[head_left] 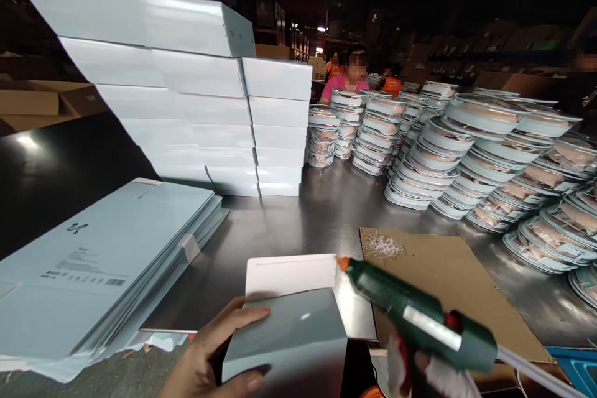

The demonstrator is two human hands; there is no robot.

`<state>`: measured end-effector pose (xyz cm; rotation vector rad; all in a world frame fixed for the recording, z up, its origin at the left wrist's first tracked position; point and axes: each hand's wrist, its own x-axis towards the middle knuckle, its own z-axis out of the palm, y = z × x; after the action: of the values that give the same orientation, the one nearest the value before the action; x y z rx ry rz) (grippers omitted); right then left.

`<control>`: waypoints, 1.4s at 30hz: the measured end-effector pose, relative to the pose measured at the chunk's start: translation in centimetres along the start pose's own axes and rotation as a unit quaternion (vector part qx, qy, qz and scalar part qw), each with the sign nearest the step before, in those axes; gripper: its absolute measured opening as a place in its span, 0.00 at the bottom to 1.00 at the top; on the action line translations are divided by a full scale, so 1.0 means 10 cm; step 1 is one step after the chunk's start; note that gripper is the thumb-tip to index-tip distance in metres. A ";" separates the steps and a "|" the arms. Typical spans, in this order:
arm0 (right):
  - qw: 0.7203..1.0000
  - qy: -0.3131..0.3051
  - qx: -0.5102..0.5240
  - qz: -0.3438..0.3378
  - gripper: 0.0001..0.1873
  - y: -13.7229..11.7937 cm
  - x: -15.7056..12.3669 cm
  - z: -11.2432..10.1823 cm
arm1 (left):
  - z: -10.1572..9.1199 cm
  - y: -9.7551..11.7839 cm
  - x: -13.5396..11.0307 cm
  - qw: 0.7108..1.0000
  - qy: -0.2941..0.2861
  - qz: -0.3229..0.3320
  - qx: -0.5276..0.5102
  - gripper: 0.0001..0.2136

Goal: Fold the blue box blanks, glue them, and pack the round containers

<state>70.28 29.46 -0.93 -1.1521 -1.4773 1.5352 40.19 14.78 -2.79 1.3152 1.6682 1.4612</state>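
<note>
My left hand [217, 351] grips the left side of a pale blue cardboard box [298, 329], thumb on the near face and fingers on top. One flap of the box stands up at the far side, showing its white inside. In my right hand [431, 370], partly gloved and cut off by the lower edge, is a dark green glue gun [410, 301]. Its orange nozzle is at the right corner of the raised flap; whether it touches, I cannot tell. A glue stick [536, 373] trails from the gun's rear.
Flat pale blue cartons [107, 261] lie piled at the left. Behind them rises a wall of closed boxes [196, 87]. Stacks of wrapped round containers [420, 161] fill the right. Brown cardboard [433, 273] with white glue scraps lies on the metal table [275, 224]. A person [347, 78] sits beyond.
</note>
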 end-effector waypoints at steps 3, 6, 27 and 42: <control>0.984 0.068 0.122 0.109 0.24 -0.02 0.23 -0.33 | -0.06 -0.09 -0.07 0.998 -0.025 -0.060 -0.004 0.26; 0.965 0.159 0.038 0.203 0.24 0.05 0.36 -0.85 | -0.10 -0.15 -0.12 0.995 -0.037 -0.077 0.051 0.27; 0.887 -0.269 -0.171 -0.334 0.36 0.18 0.20 0.48 | 0.09 -0.08 -0.03 0.992 -0.087 0.091 -0.034 0.20; 0.948 -0.212 -0.081 -0.221 0.35 0.09 0.37 0.43 | -0.24 0.02 0.08 0.998 0.056 -0.001 -0.043 0.11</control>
<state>65.01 31.23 -2.47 -0.5254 -2.0166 1.4097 37.88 14.51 -1.88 1.2051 1.6568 1.6134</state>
